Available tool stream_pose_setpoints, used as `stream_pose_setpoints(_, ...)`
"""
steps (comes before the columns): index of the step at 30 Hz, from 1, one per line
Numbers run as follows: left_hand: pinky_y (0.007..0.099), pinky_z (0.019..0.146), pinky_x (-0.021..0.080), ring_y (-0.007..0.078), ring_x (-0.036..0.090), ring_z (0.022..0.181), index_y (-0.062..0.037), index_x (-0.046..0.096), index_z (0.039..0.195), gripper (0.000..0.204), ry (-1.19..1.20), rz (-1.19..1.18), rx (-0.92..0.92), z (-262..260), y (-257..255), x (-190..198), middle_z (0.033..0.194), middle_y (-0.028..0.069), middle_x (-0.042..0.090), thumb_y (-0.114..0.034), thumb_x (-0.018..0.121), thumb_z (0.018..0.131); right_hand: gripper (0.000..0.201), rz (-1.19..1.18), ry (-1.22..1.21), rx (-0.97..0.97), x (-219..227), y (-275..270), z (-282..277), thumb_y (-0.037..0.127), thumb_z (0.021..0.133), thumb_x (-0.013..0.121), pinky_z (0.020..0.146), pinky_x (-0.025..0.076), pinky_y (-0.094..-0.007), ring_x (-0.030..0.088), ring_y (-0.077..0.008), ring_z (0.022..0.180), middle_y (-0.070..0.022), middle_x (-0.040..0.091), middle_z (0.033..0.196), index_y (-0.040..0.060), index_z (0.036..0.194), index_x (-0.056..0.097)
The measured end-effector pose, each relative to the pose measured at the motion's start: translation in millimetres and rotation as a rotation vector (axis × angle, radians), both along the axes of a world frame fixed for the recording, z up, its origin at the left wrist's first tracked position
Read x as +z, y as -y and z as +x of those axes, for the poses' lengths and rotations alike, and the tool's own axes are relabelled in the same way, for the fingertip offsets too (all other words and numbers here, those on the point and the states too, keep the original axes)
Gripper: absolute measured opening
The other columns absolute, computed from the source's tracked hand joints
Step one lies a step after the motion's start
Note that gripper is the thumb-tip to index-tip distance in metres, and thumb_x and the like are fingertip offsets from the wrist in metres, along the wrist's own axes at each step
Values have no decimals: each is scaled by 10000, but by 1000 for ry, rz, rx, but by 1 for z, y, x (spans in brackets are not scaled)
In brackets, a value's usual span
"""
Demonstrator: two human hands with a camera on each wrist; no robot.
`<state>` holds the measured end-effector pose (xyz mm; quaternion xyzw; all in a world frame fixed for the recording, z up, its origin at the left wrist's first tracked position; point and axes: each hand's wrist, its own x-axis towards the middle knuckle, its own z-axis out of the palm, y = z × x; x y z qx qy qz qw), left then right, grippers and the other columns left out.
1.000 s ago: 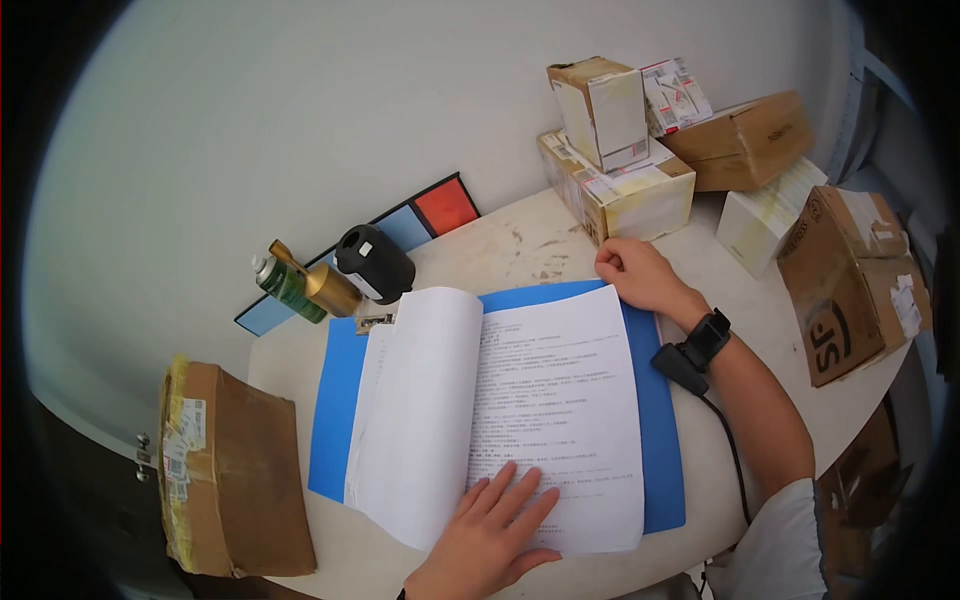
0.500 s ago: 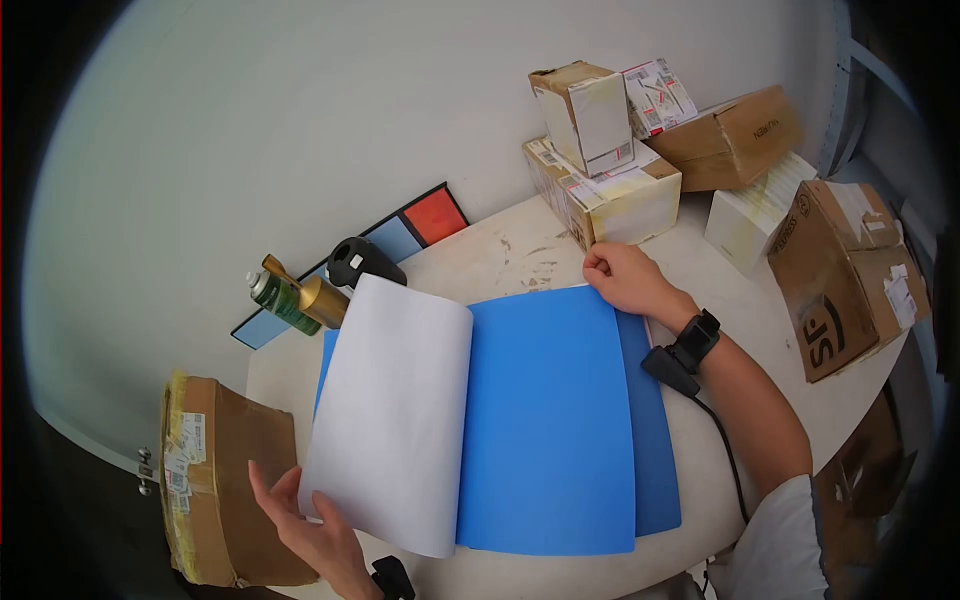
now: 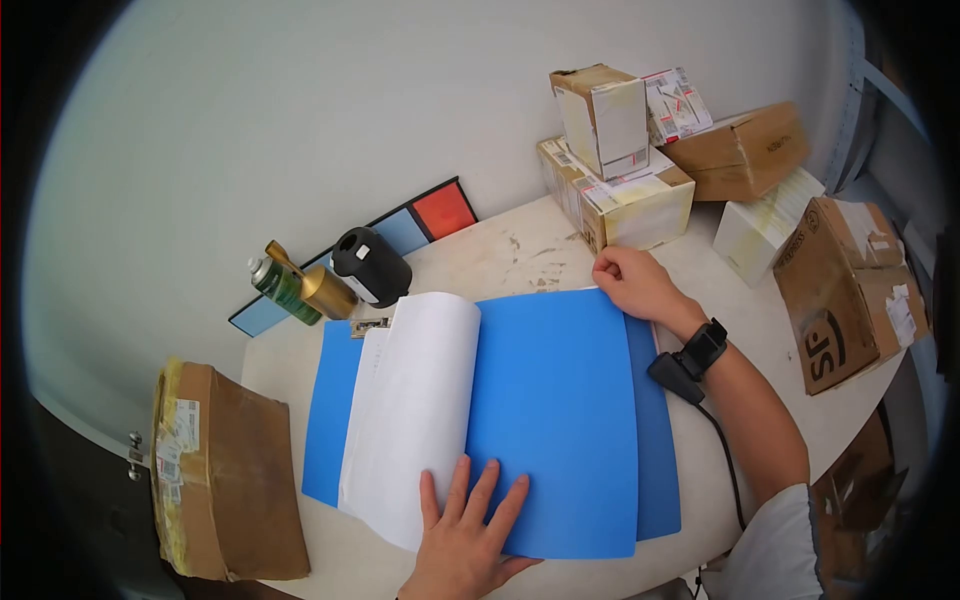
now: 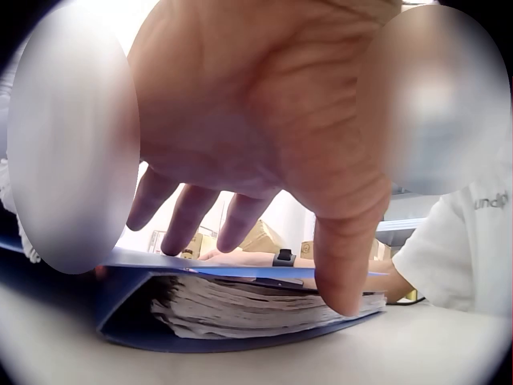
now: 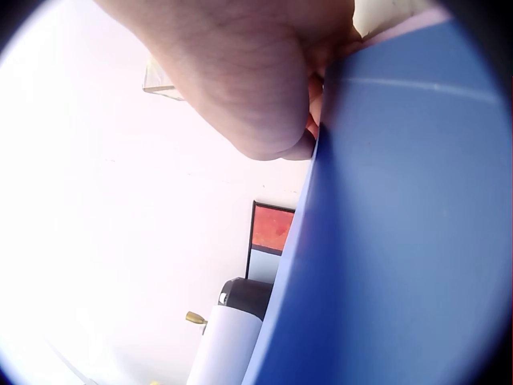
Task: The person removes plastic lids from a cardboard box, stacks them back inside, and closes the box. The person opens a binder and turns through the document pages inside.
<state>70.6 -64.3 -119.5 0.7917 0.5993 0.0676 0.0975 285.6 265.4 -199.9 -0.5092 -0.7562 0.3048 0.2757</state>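
A blue folder lies open on the table, its blue sheet point(image 3: 555, 420) facing up and white pages point(image 3: 420, 400) folded over at the left beside a metal clip point(image 3: 370, 327). My left hand point(image 3: 465, 545) rests with spread fingers at the bottom, across the pages' fold and the blue sheet. The left wrist view shows this hand point(image 4: 264, 96) above the thick paper stack point(image 4: 240, 309), thumb at its edge. My right hand point(image 3: 640, 285) has curled fingers gripping the folder's top right corner. In the right wrist view the hand point(image 5: 232, 72) meets the blue cover's edge point(image 5: 409, 200); its fingertips are partly hidden.
Behind the folder stand a black holder point(image 3: 370, 267), a gold cup point(image 3: 327, 292) and a green bottle point(image 3: 285, 290). A carton point(image 3: 250, 470) is at the left; several boxes, including a large brown one point(image 3: 850, 290), are at the right. A cable point(image 3: 735, 460) runs from the right wrist.
The printed page has been turned leftward, exposing the blue sheet. My left hand went left with the lifted pages, then came back right onto their fold. My right hand has stayed at the corner.
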Motion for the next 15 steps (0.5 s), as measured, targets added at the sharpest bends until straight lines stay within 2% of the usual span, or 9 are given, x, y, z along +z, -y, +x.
stream_pose_setpoints(5,696,1202,155,436,318,1492,-105,409,1559,1000,29,-69,-22,-10,1,14,1566,214,404,-314,882,703,178,13,8,2,1,1,1,179,915,617,783,550,-391,717,-275,862,-106,751,901,42,973,715)
stream_pose_setpoints(7,536,1210,267,413,475,1388,-11,425,1502,721,127,-135,5,-13,6,18,1460,224,507,-131,753,871,177,22,-14,-5,-2,0,2,177,915,615,775,548,-394,714,-279,854,-111,746,886,39,958,717)
stream_pose_setpoints(8,536,1210,267,413,475,1388,-11,425,1502,721,123,-135,0,-16,8,14,1460,224,507,-131,753,871,177,22,-17,-11,-1,1,3,177,915,615,775,548,-394,714,-279,854,-111,746,886,39,958,717)
stream_pose_setpoints(10,693,1209,142,427,355,1479,-81,413,1551,971,130,-50,-44,-24,12,4,1572,213,409,-264,874,717,170,30,-7,-15,1,2,1,167,910,613,771,545,-400,709,-286,852,-119,741,884,39,955,716)
stream_pose_setpoints(11,693,1209,142,427,355,1479,-81,413,1551,971,128,-48,-37,-24,14,5,1572,213,409,-264,874,717,170,32,-9,-9,1,2,-1,167,910,613,771,545,-400,709,-286,852,-119,741,884,39,955,716)
stream_pose_setpoints(13,702,1200,159,435,386,1463,-69,363,1577,951,138,-35,-60,-24,13,5,1581,220,409,-141,827,751,205,24,-19,5,0,0,2,216,941,612,769,540,-414,701,-307,849,-129,738,888,39,953,714)
stream_pose_setpoints(14,702,1200,159,435,386,1463,-69,363,1577,951,137,-35,-65,-22,14,6,1581,220,409,-141,827,751,205,25,-19,1,2,2,3,216,941,612,769,540,-414,701,-307,849,-129,738,888,39,953,714)
stream_pose_setpoints(15,670,1207,183,441,386,1463,-46,328,1586,936,175,20,-53,-19,17,9,1577,241,408,-90,779,767,239,15,-13,-1,5,3,3,253,960,605,772,537,-420,699,-313,860,-135,737,898,40,956,715)
